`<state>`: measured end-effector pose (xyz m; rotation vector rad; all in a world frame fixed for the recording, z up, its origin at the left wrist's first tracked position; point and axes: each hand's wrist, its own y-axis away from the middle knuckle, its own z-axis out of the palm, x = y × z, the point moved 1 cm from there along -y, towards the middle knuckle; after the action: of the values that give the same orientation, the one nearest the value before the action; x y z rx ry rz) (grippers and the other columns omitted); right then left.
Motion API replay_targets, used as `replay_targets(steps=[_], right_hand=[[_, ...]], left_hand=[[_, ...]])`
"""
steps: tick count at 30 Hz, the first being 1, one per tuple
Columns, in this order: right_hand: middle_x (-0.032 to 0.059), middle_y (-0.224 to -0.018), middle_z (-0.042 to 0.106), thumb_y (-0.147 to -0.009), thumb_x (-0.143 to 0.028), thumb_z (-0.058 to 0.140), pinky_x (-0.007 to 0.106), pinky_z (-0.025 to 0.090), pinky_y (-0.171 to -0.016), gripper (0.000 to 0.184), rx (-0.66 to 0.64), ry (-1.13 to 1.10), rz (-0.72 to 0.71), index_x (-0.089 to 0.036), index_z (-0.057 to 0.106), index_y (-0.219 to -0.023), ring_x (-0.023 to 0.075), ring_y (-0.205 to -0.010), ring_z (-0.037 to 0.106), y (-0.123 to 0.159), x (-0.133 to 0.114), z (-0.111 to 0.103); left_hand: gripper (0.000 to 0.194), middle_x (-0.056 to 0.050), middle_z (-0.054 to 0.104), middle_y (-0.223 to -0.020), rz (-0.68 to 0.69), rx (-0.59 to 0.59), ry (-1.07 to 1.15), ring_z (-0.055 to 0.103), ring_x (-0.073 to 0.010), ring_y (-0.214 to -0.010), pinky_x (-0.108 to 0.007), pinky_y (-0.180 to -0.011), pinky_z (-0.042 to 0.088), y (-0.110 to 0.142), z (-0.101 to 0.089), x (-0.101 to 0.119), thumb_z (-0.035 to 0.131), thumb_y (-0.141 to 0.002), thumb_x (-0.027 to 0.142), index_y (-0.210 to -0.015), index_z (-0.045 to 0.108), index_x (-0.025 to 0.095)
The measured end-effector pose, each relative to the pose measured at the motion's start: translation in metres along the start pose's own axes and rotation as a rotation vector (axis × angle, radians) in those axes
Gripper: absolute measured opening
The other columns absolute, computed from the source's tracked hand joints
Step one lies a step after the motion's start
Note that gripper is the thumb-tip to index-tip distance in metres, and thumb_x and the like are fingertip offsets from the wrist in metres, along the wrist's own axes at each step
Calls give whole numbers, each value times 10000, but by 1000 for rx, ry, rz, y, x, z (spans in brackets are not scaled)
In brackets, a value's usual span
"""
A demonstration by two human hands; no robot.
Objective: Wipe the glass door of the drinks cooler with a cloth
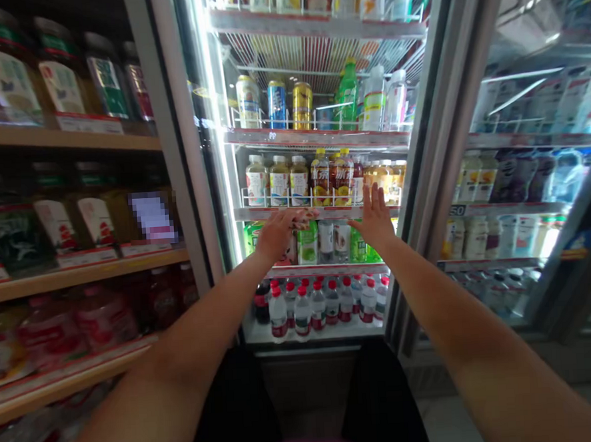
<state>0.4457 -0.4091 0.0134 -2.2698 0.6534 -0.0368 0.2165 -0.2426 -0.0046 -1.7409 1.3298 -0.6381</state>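
Observation:
Both my hands reach toward a lit drinks fridge. My left hand (277,234) is stretched out, palm down, before the shelf edge, and its fingers point right with nothing in them. My right hand (377,217) is raised with fingers spread, near the right end of the same shelf, and is also bare. Whether either hand touches the shelf edge (335,212), I cannot tell. Behind the hands stand dark tea bottles with yellow caps (321,178) and pale bottles with white caps (279,180). Below are green packages (307,243), partly hidden by my hands.
Red-capped water bottles (302,312) line the fridge bottom. Cans, including a gold can (302,106), and a green bottle (348,92) stand higher up. Wooden shelves (78,271) with bottles are at left. Another glass-fronted fridge (519,207) is at right, past the metal frame (450,125).

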Motion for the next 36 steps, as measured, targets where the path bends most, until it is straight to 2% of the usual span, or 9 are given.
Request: replay_targets(steps=[5,10,13,19,24,27,31,36], right_hand=[[164,-1764,-99,-951,-383,757,574,186,-1318,1150,0,1,-1,-138,-86,-1694,330,-1642,-78,0,0,0],[150,-1762,-122,-964,-392,735,596,199,-1310,1159,18,-19,-37,-172,-147,-1684,340,-1639,-84,-3,6,6],[134,-1760,-142,-976,-398,714,619,217,-1299,1165,27,-22,-44,-199,-202,-1668,342,-1639,-84,-2,6,7],[162,-1767,-87,-950,-381,755,571,216,-1310,1136,-2,-11,-3,-147,-67,-1698,332,-1644,-58,2,-1,-2],[160,-1760,-113,-972,-388,727,601,215,-1303,1152,-12,-1,-9,-171,-158,-1677,333,-1641,-78,3,-2,-3],[152,-1758,-129,-978,-393,717,592,205,-1309,1165,-15,17,-2,-179,-201,-1663,331,-1639,-88,2,0,-1],[164,-1756,-136,-973,-423,721,578,185,-1316,1184,-14,30,-10,-158,-205,-1661,332,-1637,-99,0,1,2],[129,-1758,-155,-994,-443,682,615,199,-1305,1151,13,-8,-28,-214,-231,-1657,331,-1640,-87,-2,6,8]], left_hand=[[278,-87,726,-1124,20,-33,13,658,-285,-1120,-419,-999,560,3,4,2,563,-912,0,-1048,697,202],[338,-88,705,-1225,-13,9,22,628,-288,-1187,-436,-1033,539,-9,-3,-3,522,-930,1,-1159,674,198],[336,-89,702,-1234,-23,8,17,624,-288,-1198,-436,-1045,532,-6,-2,-1,522,-933,1,-1161,672,198],[300,-81,723,-1159,11,-37,23,647,-286,-1151,-427,-1021,548,-2,0,1,578,-911,8,-1094,693,216],[339,-95,698,-1235,-29,2,32,615,-287,-1201,-453,-1065,521,-9,-4,2,513,-940,7,-1175,664,199],[335,-103,683,-1276,-16,-28,32,606,-295,-1223,-451,-1070,521,-8,-3,6,534,-921,9,-1167,669,193],[335,-92,702,-1218,4,-57,33,622,-297,-1195,-445,-1060,530,-11,-3,6,558,-892,0,-1135,682,195],[387,-96,692,-1238,-36,-7,34,605,-294,-1216,-475,-1082,514,-14,-5,3,504,-910,-13,-1192,664,199]])
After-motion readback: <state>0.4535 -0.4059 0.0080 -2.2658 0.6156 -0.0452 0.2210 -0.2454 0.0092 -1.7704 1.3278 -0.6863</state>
